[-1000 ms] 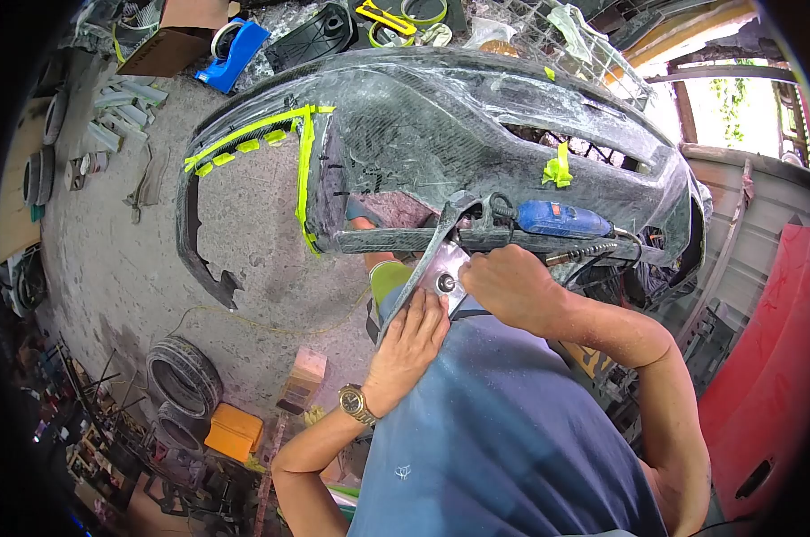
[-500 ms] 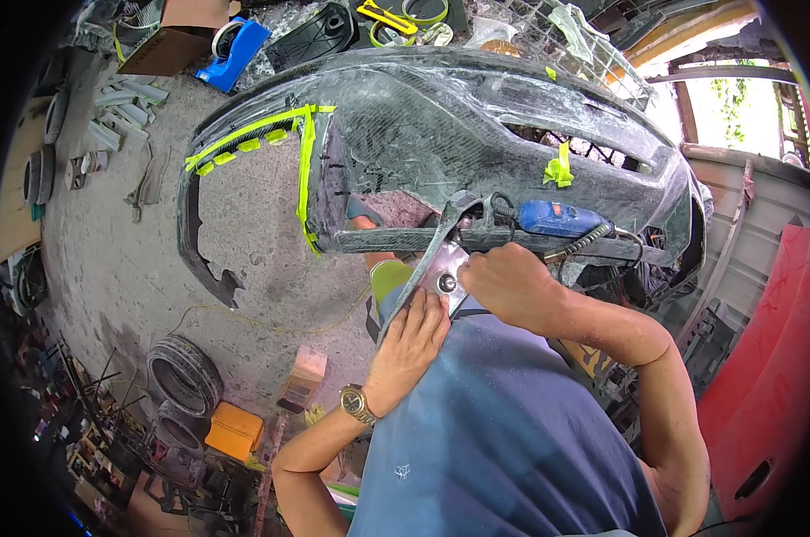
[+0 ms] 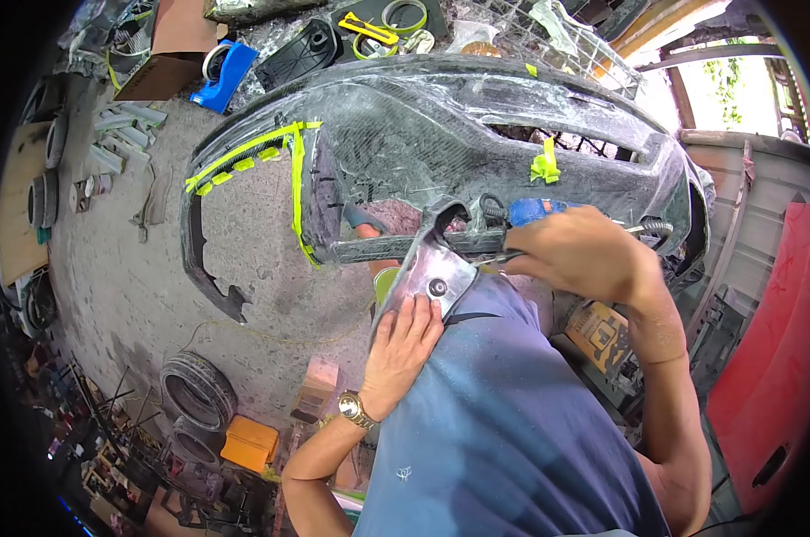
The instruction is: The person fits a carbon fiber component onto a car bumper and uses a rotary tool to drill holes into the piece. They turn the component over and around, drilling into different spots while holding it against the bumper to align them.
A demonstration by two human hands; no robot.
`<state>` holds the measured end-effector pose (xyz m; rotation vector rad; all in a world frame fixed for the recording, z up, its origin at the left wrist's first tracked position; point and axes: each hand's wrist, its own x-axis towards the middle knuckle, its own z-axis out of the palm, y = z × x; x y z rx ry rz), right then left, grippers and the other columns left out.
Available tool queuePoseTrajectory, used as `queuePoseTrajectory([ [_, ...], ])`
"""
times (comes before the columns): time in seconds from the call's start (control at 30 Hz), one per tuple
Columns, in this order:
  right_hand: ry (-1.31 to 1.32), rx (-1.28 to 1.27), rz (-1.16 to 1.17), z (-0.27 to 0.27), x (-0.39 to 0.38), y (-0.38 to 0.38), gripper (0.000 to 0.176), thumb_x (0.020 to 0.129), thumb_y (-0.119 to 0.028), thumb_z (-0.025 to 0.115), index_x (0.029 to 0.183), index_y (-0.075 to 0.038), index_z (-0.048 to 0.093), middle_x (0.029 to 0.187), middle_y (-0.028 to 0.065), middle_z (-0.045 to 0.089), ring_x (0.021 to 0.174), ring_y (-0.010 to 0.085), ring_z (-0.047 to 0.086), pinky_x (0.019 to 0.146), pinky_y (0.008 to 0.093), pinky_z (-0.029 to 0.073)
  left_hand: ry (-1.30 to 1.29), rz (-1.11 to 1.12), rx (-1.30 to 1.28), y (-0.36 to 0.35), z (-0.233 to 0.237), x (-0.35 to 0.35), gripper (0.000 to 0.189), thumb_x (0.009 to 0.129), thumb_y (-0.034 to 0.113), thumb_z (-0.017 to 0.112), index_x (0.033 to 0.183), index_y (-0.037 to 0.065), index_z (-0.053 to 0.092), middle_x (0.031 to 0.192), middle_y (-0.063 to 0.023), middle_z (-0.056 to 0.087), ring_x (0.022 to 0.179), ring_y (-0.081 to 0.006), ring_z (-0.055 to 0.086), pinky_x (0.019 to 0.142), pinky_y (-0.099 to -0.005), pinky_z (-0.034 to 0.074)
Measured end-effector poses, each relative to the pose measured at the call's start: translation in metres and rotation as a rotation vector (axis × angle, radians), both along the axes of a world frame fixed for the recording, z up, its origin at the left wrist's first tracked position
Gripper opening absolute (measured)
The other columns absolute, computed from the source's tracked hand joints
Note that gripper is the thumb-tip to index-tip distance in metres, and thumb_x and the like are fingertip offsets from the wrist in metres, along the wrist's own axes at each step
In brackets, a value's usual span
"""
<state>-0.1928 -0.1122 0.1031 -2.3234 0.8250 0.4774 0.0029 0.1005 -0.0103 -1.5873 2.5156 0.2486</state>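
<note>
My left hand (image 3: 407, 345) lies with its fingers stretched out on a dark-edged panel piece with a shiny metallic face (image 3: 445, 268), steadying it against my lap. A round bolt or washer (image 3: 437, 287) sits in that face, just above my fingertips. To the right of the piece is my right hand (image 3: 584, 255), blurred and with curled fingers. Something thin and metallic shows at its fingertips, too smeared to name. Behind this hand a blue power tool (image 3: 535, 210) rests on the large grey-black car bumper (image 3: 405, 134), partly hidden.
Yellow-green tape (image 3: 297, 192) edges an opening in the bumper. A blue tape dispenser (image 3: 223, 76) and yellow cutter (image 3: 369, 27) lie beyond it. Tyres (image 3: 199, 391) and an orange box (image 3: 249, 443) stand on the floor at left, a red panel (image 3: 767, 349) at right.
My right hand has lifted off the metallic face and moved right, now covering part of the blue power tool. My left hand stays on the piece. The view has shifted slightly.
</note>
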Motion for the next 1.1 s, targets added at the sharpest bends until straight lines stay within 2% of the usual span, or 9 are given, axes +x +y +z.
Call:
queuePoseTrajectory([
  [0.1,-0.08,0.073,-0.155,0.001,-0.023,0.004,0.021,0.09,-0.023,0.061,0.099,-0.005,0.058,0.074,0.0176,0.062,0.078,0.04,0.061,0.065,0.0454,0.047,0.198,0.111,-0.031,0.0,0.003,0.001,0.047,0.084,0.017,0.056,0.13,0.011,0.051,0.132,-0.0056,0.049,0.125,-0.0206,0.046,0.1,-0.0371,0.035],
  [0.17,-0.335,0.106,-0.478,-0.001,-0.035,0.013,0.019,0.09,-0.018,0.061,0.102,-0.003,0.057,0.089,0.0186,0.063,0.08,0.0424,0.059,0.069,0.0423,0.047,0.325,0.211,0.031,-0.002,0.009,0.001,0.05,0.081,0.01,0.058,0.13,0.01,0.05,0.132,-0.0072,0.05,0.124,-0.0211,0.046,0.1,-0.0372,0.036],
  [0.23,-0.424,0.064,-0.505,-0.002,-0.042,0.026,0.02,0.09,-0.014,0.062,0.104,-0.001,0.056,0.088,0.0175,0.061,0.077,0.037,0.062,0.067,0.0385,0.046,0.445,0.307,0.085,0.0,0.01,-0.003,0.053,0.078,0.002,0.061,0.13,0.008,0.05,0.132,-0.0088,0.05,0.124,-0.0217,0.047,0.1,-0.0374,0.036],
  [0.3,-0.465,0.262,-0.726,0.0,-0.044,0.038,0.02,0.091,-0.014,0.061,0.103,0.0,0.055,0.083,0.0153,0.059,0.074,0.0274,0.062,0.067,0.0358,0.045,1.274,0.898,0.289,0.005,0.004,-0.008,0.063,0.074,-0.011,0.057,0.134,0.004,0.045,0.13,-0.0096,0.051,0.121,-0.0213,0.049,0.099,-0.0373,0.04],
  [0.37,-0.473,0.259,-0.655,-0.004,-0.042,0.046,0.017,0.089,-0.011,0.063,0.1,0.001,0.057,0.084,0.0194,0.06,0.076,0.0344,0.062,0.075,0.0385,0.047,1.372,1.045,0.399,0.001,0.014,-0.004,0.06,0.078,-0.012,0.051,0.136,0.003,0.042,0.125,-0.0101,0.054,0.114,-0.02,0.053,0.099,-0.0334,0.043],
  [0.43,-0.504,0.315,-0.65,-0.017,-0.038,0.056,0.023,0.09,-0.017,0.063,0.102,0.001,0.059,0.091,0.0201,0.062,0.084,0.0363,0.062,0.08,0.0392,0.047,1.857,1.43,0.587,0.0,0.016,-0.005,0.065,0.076,-0.013,0.052,0.138,0.003,0.039,0.123,-0.0095,0.055,0.109,-0.0194,0.057,0.098,-0.0304,0.044],
  [0.57,-0.622,0.204,-0.451,-0.045,-0.035,0.071,0.031,0.093,-0.026,0.058,0.107,0.001,0.061,0.104,0.0187,0.064,0.097,0.0373,0.061,0.082,0.0424,0.048,2.113,1.423,0.567,-0.005,0.025,-0.009,0.068,0.075,-0.014,0.052,0.138,0.003,0.037,0.124,-0.0133,0.055,0.11,-0.0243,0.058,0.097,-0.036,0.048],
  [0.73,-0.583,0.136,-0.47,-0.055,-0.021,0.075,0.033,0.095,-0.03,0.054,0.11,-0.001,0.059,0.1,0.021,0.065,0.093,0.0401,0.061,0.078,0.046,0.048,2.2,1.36,0.575,-0.006,0.019,-0.006,0.064,0.074,-0.008,0.056,0.135,0.0,0.041,0.126,-0.0177,0.056,0.115,-0.0287,0.058,0.102,-0.0406,0.046],
  [1.1,-0.48,0.187,-0.564,-0.08,-0.001,0.075,0.028,0.096,-0.03,0.051,0.105,-0.003,0.051,0.084,0.0234,0.064,0.082,0.0444,0.062,0.069,0.0523,0.047,2.074,1.314,0.663,-0.029,0.017,0.007,0.064,0.074,-0.01,0.058,0.134,0.004,0.041,0.122,-0.0102,0.058,0.111,-0.0197,0.058,0.099,-0.0331,0.045],
])
